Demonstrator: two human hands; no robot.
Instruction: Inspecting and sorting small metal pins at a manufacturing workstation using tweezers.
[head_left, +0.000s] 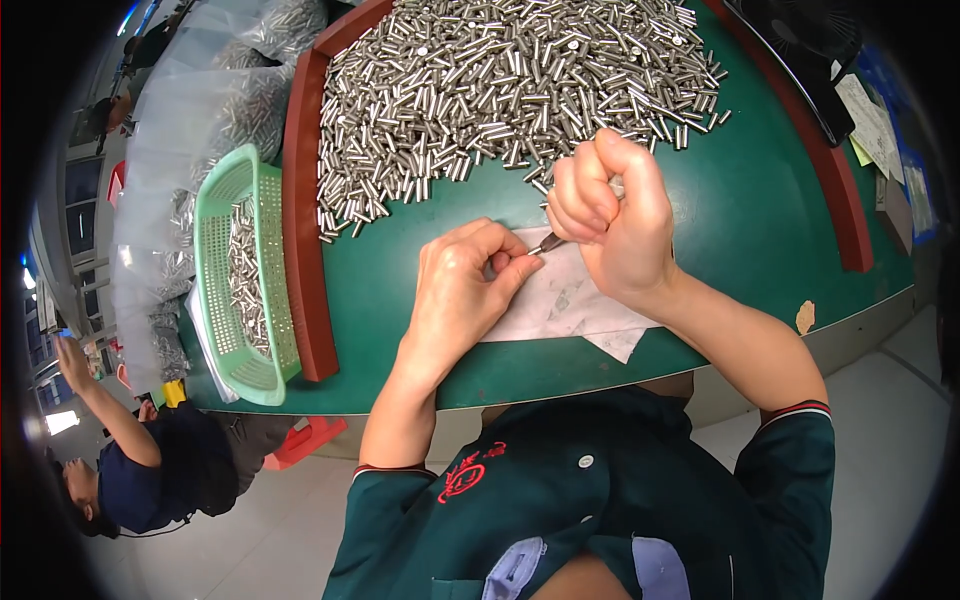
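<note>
My left hand (460,285) is closed, its thumb and forefinger pinching a small silver metal pin (535,251). Wrapped in a fist, my right hand (620,220) grips a slim hand tool (549,242). The tool's dark tip points down-left and meets the pin, or nearly so; its handle is mostly hidden by my fingers. Both hands are over a pale, smudged cloth (560,305) on the green tabletop (730,230). Just beyond them spreads a large heap of short silver pins (500,90).
Dark red wooden bars (306,220) border the work area left and right. Left of them stands a light green basket (265,375) partly filled with pins, beside clear bags of pins (250,105). A dark fan-like object (800,40) is at far right. Another person (165,470) is at lower left.
</note>
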